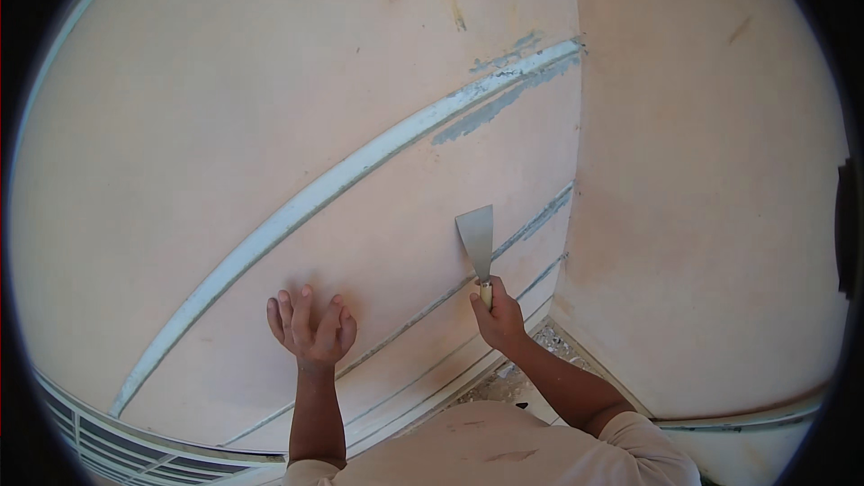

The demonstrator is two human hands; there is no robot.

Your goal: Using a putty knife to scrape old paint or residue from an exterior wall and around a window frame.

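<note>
My right hand [500, 317] is wrapped round the pale handle of a putty knife [479, 236]. Its flat, wide metal blade points up in front of the pink wall [387, 243]; whether the blade touches the wall I cannot tell. To the left, my left hand [311, 324] is raised before the same wall with its fingers apart and slightly bent, holding nothing. Above both hands a raised whitish-blue band [333, 189] runs across the wall. Grey patches [504, 108] show along the upper right part of that band.
A second pink wall [702, 198] meets the first at a corner on the right. Narrower grooved lines [405, 328] cross the lower wall. Rubble [508, 380] lies on the floor by the corner. A white barred grille [117, 445] stands at the lower left.
</note>
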